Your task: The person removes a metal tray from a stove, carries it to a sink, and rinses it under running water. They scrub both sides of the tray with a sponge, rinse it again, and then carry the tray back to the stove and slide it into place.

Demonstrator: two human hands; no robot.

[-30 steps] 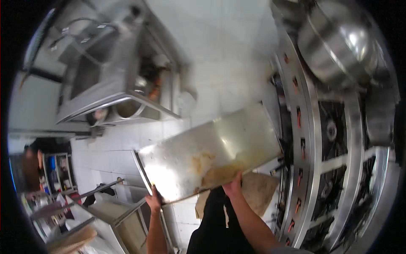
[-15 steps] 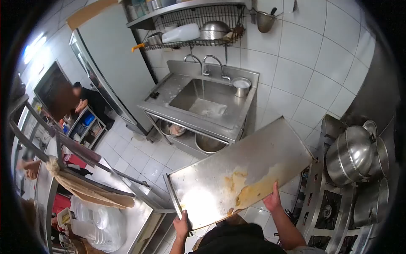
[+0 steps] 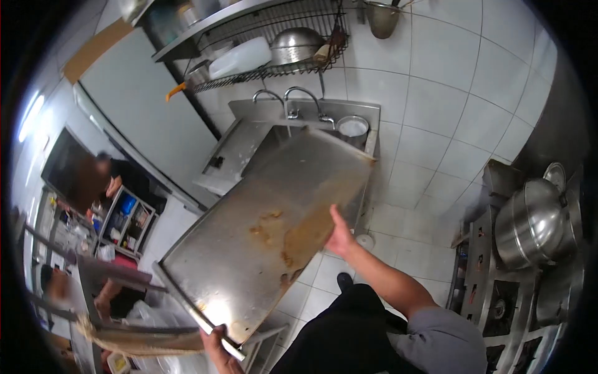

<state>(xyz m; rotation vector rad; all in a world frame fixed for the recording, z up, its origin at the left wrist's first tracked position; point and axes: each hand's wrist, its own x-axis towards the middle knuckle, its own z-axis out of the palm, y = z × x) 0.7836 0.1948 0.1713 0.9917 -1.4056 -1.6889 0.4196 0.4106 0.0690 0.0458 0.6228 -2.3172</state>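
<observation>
A large flat metal tray [image 3: 249, 193], streaked with brown, greasy-looking residue, is held up between my two hands. My left hand [image 3: 216, 350] is closed around its near-left corner, at the raised rim. My right hand [image 3: 341, 235] grips the right-hand edge, thumb over the upper face and the other fingers mostly hidden. The far end of the tray reaches over the steel sink [image 3: 232, 149] and hides most of the basin. Behind that end, a metal pot [image 3: 353, 128] with whitish contents stands at the sink's right corner.
Two curved faucets [image 3: 304, 92] rise behind the sink, beneath a wire rack [image 3: 249, 71] of kitchenware. A stove [image 3: 476, 268] with large steel pots [image 3: 532, 218] runs along the right. Shelving with a cloth [image 3: 143, 341] stands at left. Another person [image 3: 128, 181] is farther back.
The tray has moved forward and left, from in front of the sink to over it. Both hands have travelled with it, still gripping. My view has shifted too.
</observation>
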